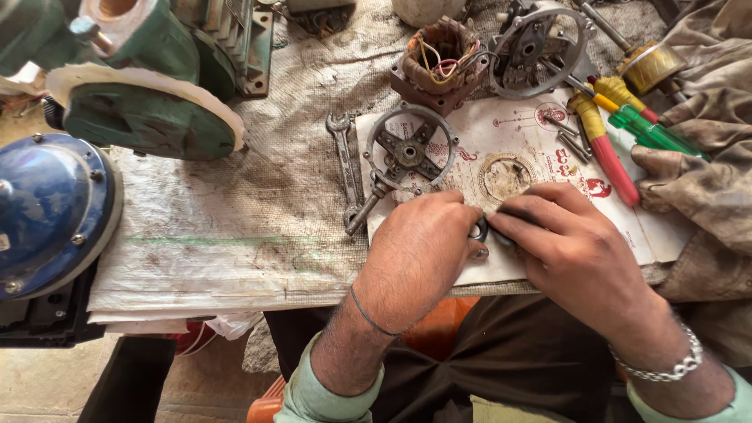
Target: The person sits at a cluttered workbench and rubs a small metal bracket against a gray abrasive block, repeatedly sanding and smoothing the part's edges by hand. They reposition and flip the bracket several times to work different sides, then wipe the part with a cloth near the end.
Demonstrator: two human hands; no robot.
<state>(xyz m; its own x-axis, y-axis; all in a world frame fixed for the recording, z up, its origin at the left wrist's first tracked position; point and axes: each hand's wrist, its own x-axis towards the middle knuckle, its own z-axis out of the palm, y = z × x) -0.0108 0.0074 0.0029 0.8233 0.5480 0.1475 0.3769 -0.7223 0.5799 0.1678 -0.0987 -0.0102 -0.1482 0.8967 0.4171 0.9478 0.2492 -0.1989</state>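
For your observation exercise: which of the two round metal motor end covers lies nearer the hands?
The spoked cover lying flat on the printed sheet, left of the other cover.

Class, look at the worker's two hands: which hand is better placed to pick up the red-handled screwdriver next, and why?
Probably the right hand. It lies nearer the red-handled screwdriver, on the right of the paper sheet. The left hand is farther away, and both are pinching a small dark part.

1. One view only — a head-worn camera, looking steeply down over the person's own forearms onto the work surface.
2. It faces forward, away from the body: the lap sits at the bottom edge, the green metal motor housing at the far top left.
3. Close in — both hands fill the lower centre.
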